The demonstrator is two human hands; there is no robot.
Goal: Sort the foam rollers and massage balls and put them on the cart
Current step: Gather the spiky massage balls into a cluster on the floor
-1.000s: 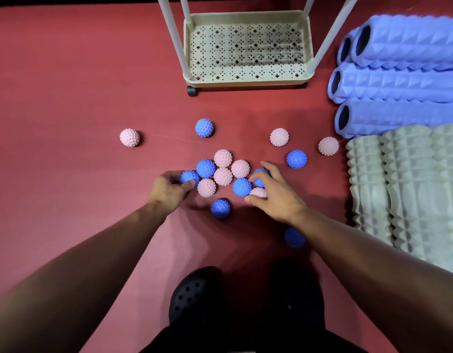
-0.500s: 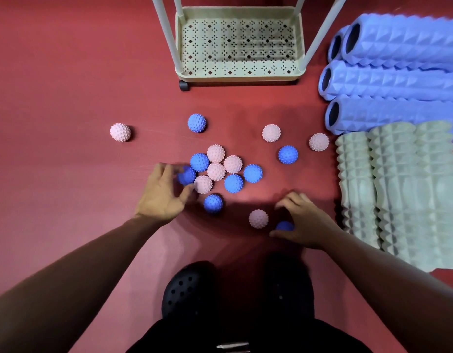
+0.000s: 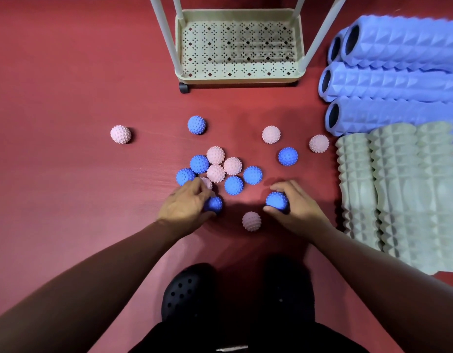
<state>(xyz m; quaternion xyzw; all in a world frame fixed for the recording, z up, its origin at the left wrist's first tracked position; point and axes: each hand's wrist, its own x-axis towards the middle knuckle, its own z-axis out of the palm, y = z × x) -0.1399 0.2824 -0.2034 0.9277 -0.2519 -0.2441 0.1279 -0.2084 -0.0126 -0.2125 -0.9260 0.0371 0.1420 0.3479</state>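
- Left hand (image 3: 186, 207) curls its fingers round a spiky blue rubber massage ball (image 3: 214, 204) on the red mat (image 3: 67, 98)
- Right hand (image 3: 295, 208) grips a second spiky blue ball (image 3: 276, 201), near a lone spiky pink ball (image 3: 251, 220)
- Cream perforated plastic cart tray (image 3: 239, 79) stands beyond the clustered balls
- Ridged blue foam rollers (image 3: 398, 80) and grey-green foam rollers (image 3: 398, 189) lie to the right

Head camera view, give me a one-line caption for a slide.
Each hand, left and right, grips a blue spiky ball from the floor scatter; the cart tray holds none.
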